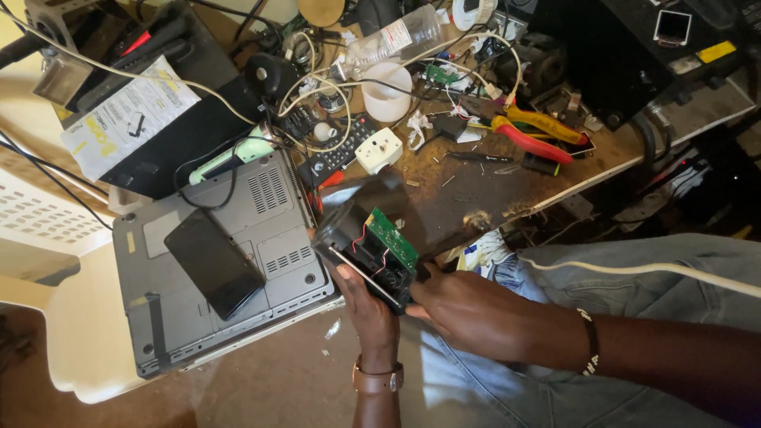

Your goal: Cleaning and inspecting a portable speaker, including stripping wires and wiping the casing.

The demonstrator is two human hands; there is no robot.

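Black plastic casing, opened up, w/ a green circuit board standing out of it and thin red wires running inside. It sits in mid-air just off the tabletop edge, above the person's lap, right beside the upturned grey laptop.

Left hand wraps the casing from below, fingers closed on its near-left side. Right hand comes in from the right, fingertips pinched at the casing's lower corner; can't tell if they hold a small part or only the shell.

Judgement, doing this well: keep the left grip firm but on the shell only, not the board; work the right fingertips w/ small moves, since the red wires look short and would likely tear if the halves get pulled apart fast.

Orientation: long axis runs diagonal, upper-left to lower-right in the head view. Open side faces up toward the camera; board tilts along that same line.

A black phone lies flat on the laptop.
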